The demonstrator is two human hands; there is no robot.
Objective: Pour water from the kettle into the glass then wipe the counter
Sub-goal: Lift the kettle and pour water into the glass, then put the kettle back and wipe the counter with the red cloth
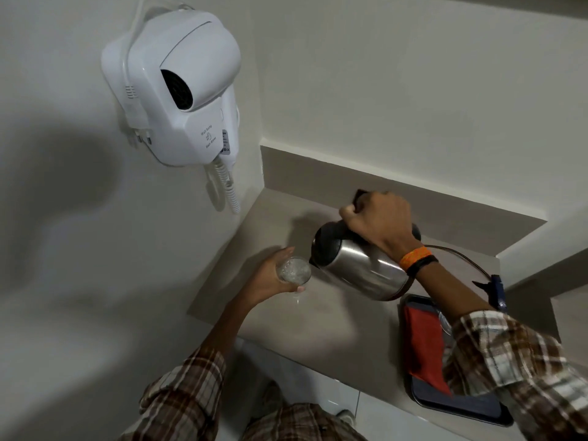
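A steel kettle (359,268) with a black lid and handle is tilted to the left above the beige counter (318,332). My right hand (378,222) grips its black handle from above. The spout sits right at the rim of a clear glass (293,270), which holds water. My left hand (270,276) wraps around the glass from the left and holds it just above the counter. A red cloth (424,345) lies on a dark tray (458,409) at the right, partly hidden by my right sleeve.
A white wall-hung hair dryer (178,90) with a coiled cord juts from the left wall above the counter corner. A dark power cord (458,254) runs behind the kettle to a blue object (498,289). Another glass (445,323) sits on the tray.
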